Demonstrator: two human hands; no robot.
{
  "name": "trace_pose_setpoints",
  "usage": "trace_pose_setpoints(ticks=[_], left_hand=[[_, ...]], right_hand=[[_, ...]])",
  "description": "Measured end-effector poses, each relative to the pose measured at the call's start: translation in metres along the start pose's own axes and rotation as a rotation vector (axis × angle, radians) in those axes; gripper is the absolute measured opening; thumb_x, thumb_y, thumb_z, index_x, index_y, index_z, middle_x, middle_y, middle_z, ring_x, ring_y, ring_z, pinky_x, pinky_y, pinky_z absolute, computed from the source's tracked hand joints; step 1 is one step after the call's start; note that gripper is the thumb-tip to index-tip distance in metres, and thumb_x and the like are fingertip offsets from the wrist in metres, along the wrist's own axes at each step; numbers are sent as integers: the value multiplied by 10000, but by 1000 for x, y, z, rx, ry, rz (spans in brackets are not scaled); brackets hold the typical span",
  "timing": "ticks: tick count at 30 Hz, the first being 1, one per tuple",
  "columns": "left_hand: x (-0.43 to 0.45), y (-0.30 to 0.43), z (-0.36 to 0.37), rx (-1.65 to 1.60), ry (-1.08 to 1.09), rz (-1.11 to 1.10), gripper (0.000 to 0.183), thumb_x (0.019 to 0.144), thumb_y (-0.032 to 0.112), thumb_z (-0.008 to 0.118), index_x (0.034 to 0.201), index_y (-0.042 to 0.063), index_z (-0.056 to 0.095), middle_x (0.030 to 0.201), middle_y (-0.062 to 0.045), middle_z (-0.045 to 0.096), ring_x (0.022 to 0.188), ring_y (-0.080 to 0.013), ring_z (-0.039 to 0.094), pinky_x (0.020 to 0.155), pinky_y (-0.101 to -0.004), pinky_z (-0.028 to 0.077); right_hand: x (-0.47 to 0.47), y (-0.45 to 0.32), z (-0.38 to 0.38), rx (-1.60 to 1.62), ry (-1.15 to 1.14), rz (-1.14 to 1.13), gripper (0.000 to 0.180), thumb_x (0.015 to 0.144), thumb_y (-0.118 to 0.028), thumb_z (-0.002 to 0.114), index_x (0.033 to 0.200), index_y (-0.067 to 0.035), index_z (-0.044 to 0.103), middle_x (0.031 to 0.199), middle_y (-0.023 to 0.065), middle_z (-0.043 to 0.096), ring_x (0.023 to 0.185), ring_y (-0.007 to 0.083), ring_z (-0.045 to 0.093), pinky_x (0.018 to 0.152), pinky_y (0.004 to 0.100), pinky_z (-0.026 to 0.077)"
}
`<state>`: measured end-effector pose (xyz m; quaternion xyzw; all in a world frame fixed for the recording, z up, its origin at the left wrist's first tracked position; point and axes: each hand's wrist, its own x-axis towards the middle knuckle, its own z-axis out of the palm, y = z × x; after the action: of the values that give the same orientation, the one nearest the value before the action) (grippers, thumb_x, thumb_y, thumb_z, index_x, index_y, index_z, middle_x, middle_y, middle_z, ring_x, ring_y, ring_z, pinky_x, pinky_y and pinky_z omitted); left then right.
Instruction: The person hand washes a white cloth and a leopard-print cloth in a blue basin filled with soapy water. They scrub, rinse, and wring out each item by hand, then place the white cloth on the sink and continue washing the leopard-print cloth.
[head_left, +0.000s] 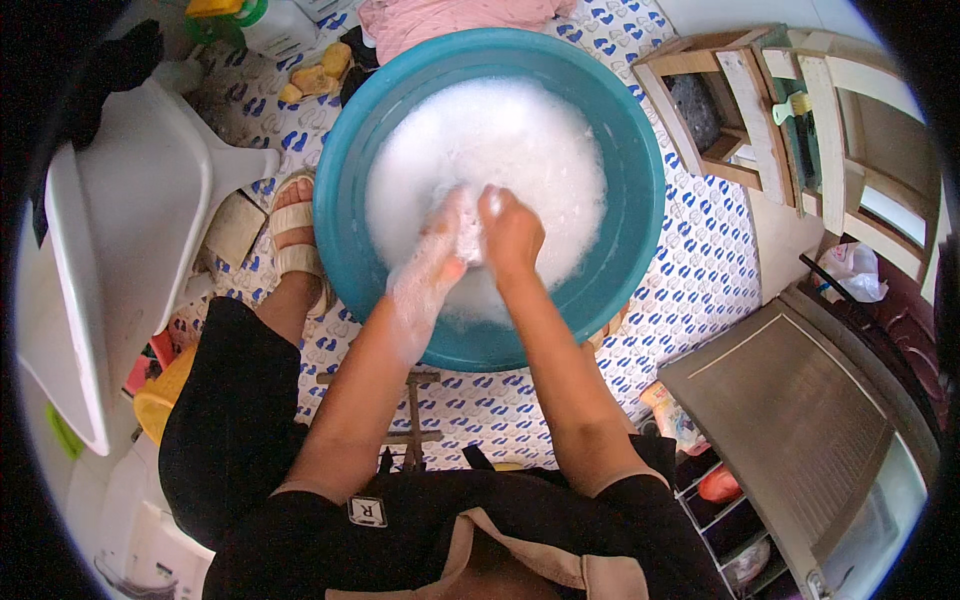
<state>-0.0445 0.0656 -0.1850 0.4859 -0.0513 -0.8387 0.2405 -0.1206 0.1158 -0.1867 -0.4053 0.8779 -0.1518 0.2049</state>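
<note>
A large round teal plastic basin (341, 247) stands on the floor before me, with thick white soap suds (517, 120) spread over its water. Both my hands are over the suds near the middle. My left hand (442, 232), blurred and coated in foam up to the wrist, grips one side of a white foam-covered cloth (469, 236). Close beside it, my right hand (514, 232) is curled into a fist on the cloth's other side. Foam hides most of the cloth, and whatever lies under the suds cannot be seen.
Pink fabric (442, 22) lies beyond the basin, near yellow pieces resembling soap (319, 75) and a white bottle (277, 30). A white plastic stool (150, 165) lies to the left. Wooden frames (750, 112) and a grey appliance (795, 420) stand on the right. My sandalled foot (292, 217) flanks the basin.
</note>
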Motion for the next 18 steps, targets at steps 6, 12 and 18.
trace_pose_setpoints(ticks=[6,12,18], left_hand=[[47,-7,-77,-123,-440,-78,468,932,432,563,1207,56,520,1011,-67,575,898,-166,579,783,-315,516],[14,-11,-21,-127,-127,102,492,955,405,534,1301,59,482,1101,-48,565,1001,-165,562,882,-335,493],[13,13,9,10,135,80,647,915,556,521,1268,16,472,1178,-119,524,1102,-244,528,941,-385,463]], right_hand=[[-59,-60,-22,278,5,-256,276,894,-346,556,760,-104,566,691,152,613,581,346,608,519,441,475],[22,-7,-7,77,-96,158,266,899,-325,580,827,-70,604,772,152,656,674,321,639,632,430,501],[1,-9,-19,924,-297,239,381,882,-259,669,1200,-70,574,1166,113,590,1043,191,559,882,304,464]])
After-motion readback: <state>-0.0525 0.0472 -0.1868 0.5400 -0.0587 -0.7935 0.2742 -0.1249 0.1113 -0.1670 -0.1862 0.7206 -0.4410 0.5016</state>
